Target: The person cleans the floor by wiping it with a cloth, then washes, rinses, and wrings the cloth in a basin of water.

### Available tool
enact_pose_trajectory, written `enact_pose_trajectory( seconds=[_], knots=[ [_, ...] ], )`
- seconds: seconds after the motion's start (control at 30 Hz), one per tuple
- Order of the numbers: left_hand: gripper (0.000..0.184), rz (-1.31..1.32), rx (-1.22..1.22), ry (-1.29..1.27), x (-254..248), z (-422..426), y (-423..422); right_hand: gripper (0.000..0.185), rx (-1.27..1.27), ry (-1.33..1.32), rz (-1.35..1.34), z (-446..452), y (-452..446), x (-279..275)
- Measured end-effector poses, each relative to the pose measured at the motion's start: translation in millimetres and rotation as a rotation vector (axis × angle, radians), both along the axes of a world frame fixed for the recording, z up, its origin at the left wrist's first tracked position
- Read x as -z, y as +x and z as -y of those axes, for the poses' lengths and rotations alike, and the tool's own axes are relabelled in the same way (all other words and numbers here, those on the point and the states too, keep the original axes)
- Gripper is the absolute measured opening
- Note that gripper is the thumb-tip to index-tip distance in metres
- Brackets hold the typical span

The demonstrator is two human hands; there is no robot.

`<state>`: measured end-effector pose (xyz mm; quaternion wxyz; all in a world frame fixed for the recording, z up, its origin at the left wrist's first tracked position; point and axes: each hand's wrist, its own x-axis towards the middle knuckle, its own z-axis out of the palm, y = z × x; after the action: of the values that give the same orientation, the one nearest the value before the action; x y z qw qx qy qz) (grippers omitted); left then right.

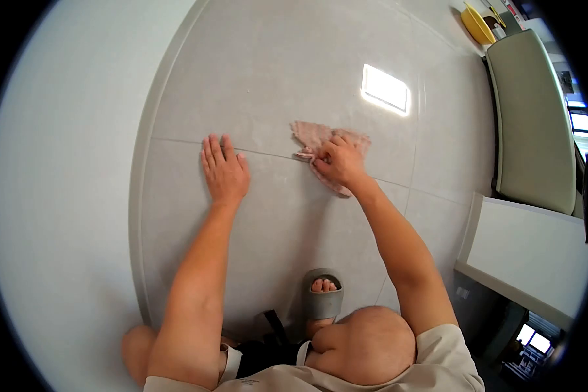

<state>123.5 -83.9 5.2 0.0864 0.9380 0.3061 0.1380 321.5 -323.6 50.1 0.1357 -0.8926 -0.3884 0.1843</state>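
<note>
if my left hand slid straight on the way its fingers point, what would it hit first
Your left hand would cross bare floor tiles, then probably meet the edge strip along the wall, though the curved lens view makes the exact line unclear.

Tiled floor [274, 215], pale grey, glossy, with thin joint lines and a bright rectangular reflection. Left hand [225, 171], bare, laid on the floor, fingers spread. Right hand [341, 161], bare, gripping a crumpled pink cloth [312, 135] that lies on the floor. Slide sandal [324, 302], grey, open-toed, worn on a foot. Plain white wall [78, 163], left edge. Couch-like piece [532, 121], grey-beige, upper right. Basin [477, 25], yellow, round-rimmed, top right corner.
</note>
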Motion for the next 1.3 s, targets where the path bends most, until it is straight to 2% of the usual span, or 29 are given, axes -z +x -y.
enact_pose_trajectory(
  seconds=[0.07, 0.17, 0.2, 0.3, 0.33, 0.43, 0.53, 0.63, 0.73, 0.83, 0.93, 1.03, 1.07, 1.17, 1.27, 1.3],
  knots=[
    [0.063, -0.056, 0.012, -0.004, -2.1, 2.8, 0.4, 0.019, 0.047, -0.039, -0.017, 0.7, -5.4, -3.7],
    [0.064, -0.066, 0.015, 0.004, 1.5, 1.5, 1.2, 0.021, -0.078, 0.178, 0.169, -32.7, -13.6, 8.8],
    [0.064, -0.075, 0.017, 0.000, 1.8, 2.3, -0.5, 0.020, -0.077, 0.080, 0.055, -49.5, -15.5, 0.8],
    [0.064, -0.077, 0.017, -0.004, -1.1, -0.7, 1.8, 0.022, -0.119, 0.016, 0.063, -53.5, -11.2, -4.4],
    [0.064, -0.073, 0.019, -0.011, -0.6, 0.2, 1.3, 0.022, -0.100, 0.132, 0.062, -37.0, -6.3, 4.9],
    [0.064, -0.080, -0.004, -0.014, 1.6, 2.0, 2.1, 0.022, 0.018, 0.097, -0.026, 20.7, 14.3, 8.7],
    [0.064, -0.076, -0.007, -0.018, -2.7, 3.3, 1.2, 0.021, 0.018, 0.056, 0.045, 16.3, 6.0, 5.6],
    [0.063, -0.032, 0.008, -0.004, -4.6, 2.1, 5.0, 0.021, -0.096, 0.153, 0.136, -35.2, -11.8, 4.6],
    [0.062, -0.005, 0.010, 0.022, 0.2, -1.0, 3.1, 0.018, -0.097, 0.151, 0.193, -38.5, -10.2, 7.9],
    [0.061, -0.010, 0.007, 0.036, 3.3, 0.7, 3.1, 0.020, 0.001, 0.248, 0.188, 21.4, -0.6, 11.1],
    [0.061, -0.028, -0.001, 0.043, 0.6, 3.8, 0.5, 0.020, 0.211, 0.181, 0.099, 83.7, 3.3, 23.1],
    [0.061, -0.044, -0.015, 0.056, 0.4, 2.7, 5.8, 0.024, 0.180, 0.357, 0.332, 72.4, -17.0, 39.6],
    [0.061, -0.054, -0.018, 0.058, 2.0, 3.9, 4.5, 0.026, 0.134, 0.371, 0.315, 51.6, -27.2, 28.6],
    [0.061, -0.036, 0.003, 0.035, -1.0, 2.4, 2.9, 0.018, 0.098, 0.341, 0.389, -5.0, -42.9, 25.4],
    [0.059, -0.051, 0.016, 0.018, 2.3, -0.8, 1.7, 0.021, 0.126, 0.466, 0.302, 10.0, -33.8, 31.5],
    [0.059, -0.048, 0.017, 0.011, 2.7, -1.2, 2.0, 0.025, 0.202, 0.411, 0.363, 20.9, -34.9, 31.2]
  ],
)
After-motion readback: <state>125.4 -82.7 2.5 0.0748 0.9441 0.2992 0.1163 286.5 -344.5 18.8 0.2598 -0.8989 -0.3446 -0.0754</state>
